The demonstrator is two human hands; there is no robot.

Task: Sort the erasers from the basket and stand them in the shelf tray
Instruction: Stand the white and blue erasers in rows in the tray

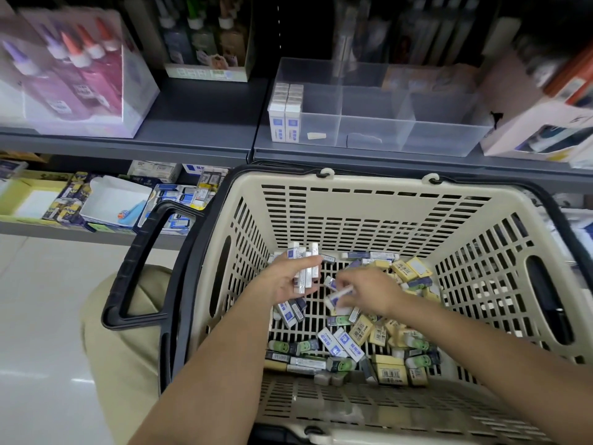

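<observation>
— Two bare forearms are seen nearest, reaching from 6 o'clock into a beige slotted basket (369, 187). What is it set against?

— Its far rim is met by a grey shop shelf (199, 123). A pale glossy floor (41, 300) is shown at 8 o'clock. A black handle (141, 261) is folded down at 9 o'clock, with a beige-clothed knee (128, 332) seen below it.

— How is each grip held?

— The grip of the left hand (285, 281) is curled round a bundle of erasers (306, 271) in blue-and-white sleeves. The right hand (369, 293) is blurred and lies just beside it at 3 o'clock; a single eraser (337, 295) is pinched in its fingertips.

— Where are the others kept?

— Loose erasers (385, 335) are heaped on the basket bottom, mostly toward 4 o'clock, in yellow, green and blue-and-white. A clear divided shelf tray (442, 123) is placed on the shelf at 12 o'clock. Two rows of standing erasers (285, 114) are packed upright in its left compartment.

— Can any writing be read?

— Barcodes are made out on the yellow sleeves, and small faces on the green ones. Blue print is seen on the white sleeves, but it cannot be read. At 10 o'clock a box of glue bottles (73, 69) with coloured caps is shelved; its labels are too blurred to tell.
</observation>
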